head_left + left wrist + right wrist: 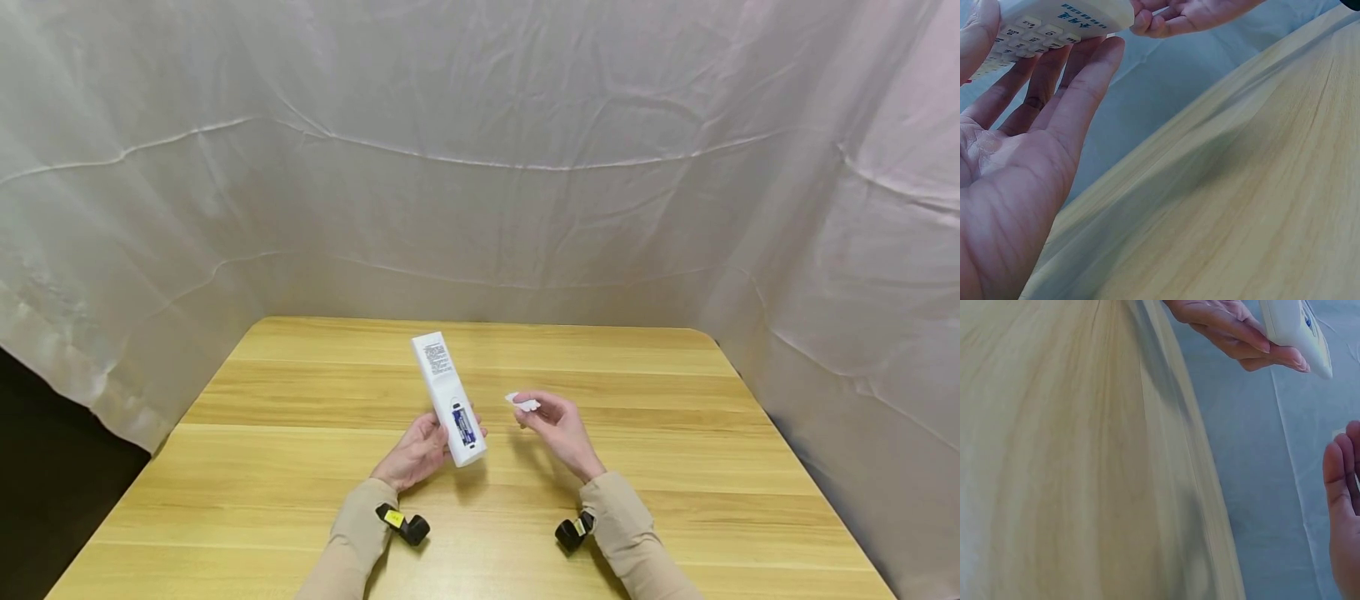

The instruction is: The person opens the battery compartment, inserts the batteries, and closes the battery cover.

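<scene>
My left hand (416, 454) grips a white remote control (441, 387) near its lower end, thumb along one side and fingers behind. Its back faces up, with printed text at the far end and an uncovered battery compartment holding blue batteries (463, 425). In the left wrist view, the keypad side of the remote (1041, 34) points down over the fingers. To the right, apart from the remote, my right hand (562, 433) pinches a small white battery cover (527, 406) with a wavy edge. Most of that cover is hidden by fingers in the right wrist view.
Both hands are above a wooden table (262, 467). Pale fabric curtains (480, 225) hang behind the table and along its sides. A black wrist camera (408, 527) is strapped to the left sleeve, another camera (573, 533) to the right one.
</scene>
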Tool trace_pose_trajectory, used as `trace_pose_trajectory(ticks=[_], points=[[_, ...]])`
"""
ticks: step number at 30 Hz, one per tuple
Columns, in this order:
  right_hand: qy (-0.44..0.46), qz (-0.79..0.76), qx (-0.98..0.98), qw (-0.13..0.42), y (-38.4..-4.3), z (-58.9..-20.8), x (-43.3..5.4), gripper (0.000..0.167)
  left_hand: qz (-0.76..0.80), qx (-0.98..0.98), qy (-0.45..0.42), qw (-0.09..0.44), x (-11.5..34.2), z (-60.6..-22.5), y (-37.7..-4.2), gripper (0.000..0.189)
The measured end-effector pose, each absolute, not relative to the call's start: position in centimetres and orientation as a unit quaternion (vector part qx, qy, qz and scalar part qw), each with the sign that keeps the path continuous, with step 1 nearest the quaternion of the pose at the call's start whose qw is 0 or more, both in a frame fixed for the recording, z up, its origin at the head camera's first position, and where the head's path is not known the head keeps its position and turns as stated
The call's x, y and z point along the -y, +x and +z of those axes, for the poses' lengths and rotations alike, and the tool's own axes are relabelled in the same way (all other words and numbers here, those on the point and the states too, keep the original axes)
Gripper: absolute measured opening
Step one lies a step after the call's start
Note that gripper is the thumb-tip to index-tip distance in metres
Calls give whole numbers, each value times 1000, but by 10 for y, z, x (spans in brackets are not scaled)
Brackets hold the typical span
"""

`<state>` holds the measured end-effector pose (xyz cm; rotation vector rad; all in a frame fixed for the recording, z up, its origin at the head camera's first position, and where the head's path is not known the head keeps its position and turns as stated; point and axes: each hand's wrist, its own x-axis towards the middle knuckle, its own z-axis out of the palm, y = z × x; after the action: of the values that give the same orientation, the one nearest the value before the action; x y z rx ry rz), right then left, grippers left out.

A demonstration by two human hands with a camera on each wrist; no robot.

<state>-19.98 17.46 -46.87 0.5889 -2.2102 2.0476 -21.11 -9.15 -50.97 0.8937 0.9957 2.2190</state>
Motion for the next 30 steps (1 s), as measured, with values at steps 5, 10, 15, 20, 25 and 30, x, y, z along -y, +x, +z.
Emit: trace_pose_trajectory(ticks=[5, 10, 15, 20, 25, 30], points=[[213, 657, 718, 86, -202, -469, -173, 18, 825, -367, 336, 270, 91, -510, -211, 42], [245, 630, 721, 151, -204, -469, -170, 6, 824, -372, 332, 270, 92, -510, -211, 43], [256, 619, 719, 184, -203, -468, -167, 6, 822, -374, 334, 269, 91, -510, -211, 45], [242, 593, 742, 200, -200, -464, -163, 10, 824, -375, 329, 271, 92, -509, -210, 43], [221, 569, 769, 191, -198, -460, -161, 16, 825, -375, 324, 271, 92, -509, -210, 46], [222, 559, 779, 179, -184, -441, -158, 16, 824, -378, 325, 269, 92, -509, -209, 47]])
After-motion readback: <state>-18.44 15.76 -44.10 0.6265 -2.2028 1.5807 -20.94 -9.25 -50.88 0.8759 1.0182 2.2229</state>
